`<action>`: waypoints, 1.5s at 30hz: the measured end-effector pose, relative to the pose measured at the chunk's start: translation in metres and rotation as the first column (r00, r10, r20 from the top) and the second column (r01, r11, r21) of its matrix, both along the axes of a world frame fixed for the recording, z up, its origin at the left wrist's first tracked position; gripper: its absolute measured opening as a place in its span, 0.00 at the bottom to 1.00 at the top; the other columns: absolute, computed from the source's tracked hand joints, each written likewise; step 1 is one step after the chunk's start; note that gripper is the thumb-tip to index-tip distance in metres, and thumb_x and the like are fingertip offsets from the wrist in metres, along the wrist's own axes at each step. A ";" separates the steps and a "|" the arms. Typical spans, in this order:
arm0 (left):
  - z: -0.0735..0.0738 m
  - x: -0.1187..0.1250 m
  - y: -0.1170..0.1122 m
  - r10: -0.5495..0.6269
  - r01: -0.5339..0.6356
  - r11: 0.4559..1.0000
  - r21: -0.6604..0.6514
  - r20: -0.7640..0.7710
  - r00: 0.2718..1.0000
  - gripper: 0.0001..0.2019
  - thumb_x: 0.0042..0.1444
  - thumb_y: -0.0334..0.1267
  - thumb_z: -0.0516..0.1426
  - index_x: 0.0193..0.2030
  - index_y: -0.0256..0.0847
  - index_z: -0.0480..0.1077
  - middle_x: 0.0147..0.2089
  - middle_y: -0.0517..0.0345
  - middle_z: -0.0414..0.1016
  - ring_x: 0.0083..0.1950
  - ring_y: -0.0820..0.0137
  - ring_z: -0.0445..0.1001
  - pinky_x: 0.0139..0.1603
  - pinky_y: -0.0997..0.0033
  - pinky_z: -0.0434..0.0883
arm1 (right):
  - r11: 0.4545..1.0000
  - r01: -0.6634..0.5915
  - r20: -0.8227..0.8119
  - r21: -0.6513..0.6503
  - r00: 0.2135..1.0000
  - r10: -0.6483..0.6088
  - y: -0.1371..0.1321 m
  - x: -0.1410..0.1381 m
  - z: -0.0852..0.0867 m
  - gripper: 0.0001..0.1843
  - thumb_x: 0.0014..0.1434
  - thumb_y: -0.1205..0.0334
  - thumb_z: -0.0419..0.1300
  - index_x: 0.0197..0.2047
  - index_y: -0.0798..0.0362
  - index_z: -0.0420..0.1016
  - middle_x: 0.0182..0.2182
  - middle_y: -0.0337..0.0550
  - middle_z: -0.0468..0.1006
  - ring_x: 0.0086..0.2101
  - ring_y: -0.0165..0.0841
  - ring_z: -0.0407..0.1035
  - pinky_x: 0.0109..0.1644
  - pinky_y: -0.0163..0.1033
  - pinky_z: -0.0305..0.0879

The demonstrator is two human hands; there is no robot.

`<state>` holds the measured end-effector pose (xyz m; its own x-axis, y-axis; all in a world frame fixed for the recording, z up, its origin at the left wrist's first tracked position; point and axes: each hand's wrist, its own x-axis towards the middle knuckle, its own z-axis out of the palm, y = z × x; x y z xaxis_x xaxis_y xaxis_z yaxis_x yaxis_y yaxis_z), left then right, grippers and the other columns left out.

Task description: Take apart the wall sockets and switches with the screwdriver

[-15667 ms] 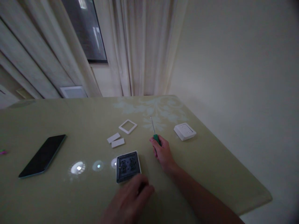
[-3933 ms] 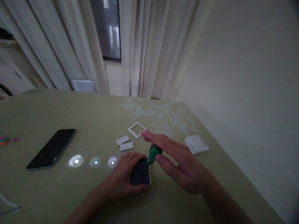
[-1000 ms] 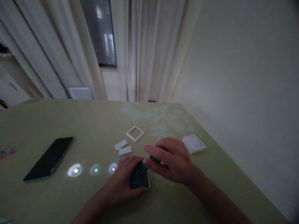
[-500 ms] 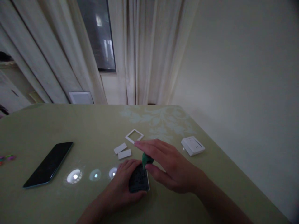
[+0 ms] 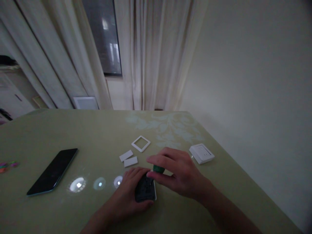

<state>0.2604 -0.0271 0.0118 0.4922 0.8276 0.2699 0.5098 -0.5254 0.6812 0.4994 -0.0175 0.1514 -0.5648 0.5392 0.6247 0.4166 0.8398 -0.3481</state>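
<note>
A wall switch module [image 5: 144,191], its dark mechanism facing up and a white edge at its right side, lies on the table. My left hand [image 5: 133,188] is closed around it, fingers over the far edge and thumb along the near one. Between the thumb and fingers of my right hand [image 5: 179,172] is a short green-handled screwdriver [image 5: 159,169], above the module's right part. Its thin shaft reaches down toward the dark face; whether the tip sits in a screw cannot be made out.
Beyond my hands lie a square white frame [image 5: 141,144] and two white switch plates [image 5: 131,161]. A white wall socket [image 5: 201,153] stands near the table's right edge. At the left are a dark tablet [image 5: 53,171] and small colourful bits [image 5: 8,165]. A wall borders the right.
My right fingers have wrapped lower and closer around the green handle, which now leans differently. My left hand keeps its hold on the switch module. The view has shifted slightly.
</note>
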 end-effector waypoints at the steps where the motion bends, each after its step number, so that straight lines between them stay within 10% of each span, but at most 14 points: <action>1: 0.000 0.000 0.000 -0.003 0.003 1.000 -0.005 0.002 1.000 0.37 0.49 0.39 0.74 0.66 0.51 0.72 0.66 0.45 0.78 0.67 0.41 0.75 0.69 0.36 0.73 | 1.000 0.019 0.012 0.011 1.000 -0.019 -0.001 0.000 0.001 0.17 0.73 0.56 0.68 0.61 0.52 0.80 0.45 0.47 0.85 0.43 0.37 0.80 0.48 0.40 0.77; 6: -0.002 -0.001 0.000 -0.013 0.014 0.999 -0.047 0.008 1.000 0.38 0.50 0.41 0.75 0.68 0.52 0.70 0.67 0.45 0.76 0.68 0.40 0.73 0.70 0.34 0.72 | 0.956 -0.129 0.024 -0.264 0.990 0.140 -0.004 0.005 0.010 0.27 0.78 0.64 0.59 0.77 0.50 0.65 0.64 0.51 0.80 0.63 0.37 0.74 0.68 0.43 0.71; 11: -0.004 -0.001 0.000 -0.017 0.018 0.999 -0.036 0.010 1.000 0.37 0.51 0.41 0.74 0.68 0.53 0.70 0.68 0.47 0.76 0.69 0.40 0.72 0.70 0.35 0.71 | 0.985 -0.035 -0.096 -0.167 0.995 0.019 0.000 0.001 0.004 0.13 0.71 0.57 0.71 0.56 0.50 0.83 0.45 0.44 0.84 0.43 0.34 0.80 0.50 0.38 0.77; 16: 0.000 0.000 0.001 -0.020 0.020 0.998 -0.065 0.008 1.000 0.37 0.51 0.41 0.74 0.68 0.51 0.70 0.67 0.46 0.76 0.69 0.41 0.72 0.71 0.36 0.71 | 0.933 -0.124 -0.001 -0.338 0.991 0.132 -0.006 0.005 0.013 0.29 0.76 0.66 0.63 0.76 0.45 0.67 0.63 0.47 0.80 0.61 0.36 0.75 0.67 0.43 0.70; 23: 0.005 0.001 0.001 -0.032 0.031 0.994 -0.108 -0.002 0.999 0.36 0.52 0.42 0.74 0.67 0.49 0.71 0.69 0.43 0.75 0.71 0.40 0.70 0.73 0.34 0.67 | 0.983 0.030 -0.073 -0.182 0.996 -0.044 -0.006 -0.003 0.003 0.14 0.68 0.56 0.73 0.53 0.50 0.80 0.44 0.42 0.84 0.45 0.36 0.79 0.52 0.41 0.75; 28: 0.003 0.001 0.002 -0.033 0.032 0.994 -0.104 -0.010 0.999 0.40 0.50 0.42 0.75 0.70 0.50 0.69 0.69 0.44 0.75 0.71 0.40 0.70 0.73 0.34 0.67 | 0.923 -0.061 -0.036 -0.380 0.998 0.051 -0.008 0.001 0.012 0.23 0.77 0.63 0.62 0.71 0.45 0.69 0.62 0.48 0.81 0.61 0.39 0.76 0.66 0.48 0.72; 38: -0.004 0.004 0.009 -0.037 0.037 0.998 -0.051 0.006 0.999 0.41 0.48 0.45 0.75 0.69 0.46 0.71 0.66 0.43 0.77 0.69 0.41 0.72 0.73 0.36 0.67 | 0.969 0.103 -0.142 -0.226 0.980 -0.137 -0.009 -0.013 -0.010 0.18 0.71 0.58 0.69 0.62 0.46 0.79 0.49 0.44 0.84 0.49 0.38 0.80 0.58 0.45 0.76; 45: -0.007 0.006 0.012 -0.034 0.034 0.999 -0.015 0.014 0.999 0.38 0.48 0.46 0.75 0.66 0.43 0.73 0.63 0.43 0.79 0.66 0.41 0.75 0.71 0.37 0.69 | 0.921 -0.076 -0.195 -0.383 0.981 0.000 -0.017 -0.013 -0.006 0.26 0.73 0.67 0.63 0.71 0.43 0.73 0.58 0.47 0.83 0.57 0.37 0.78 0.63 0.47 0.76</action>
<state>0.2665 -0.0155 0.0051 0.5166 0.8143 0.2646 0.4818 -0.5320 0.6963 0.4862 -0.0341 0.1456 -0.4830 0.7400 0.4681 0.2819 0.6376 -0.7170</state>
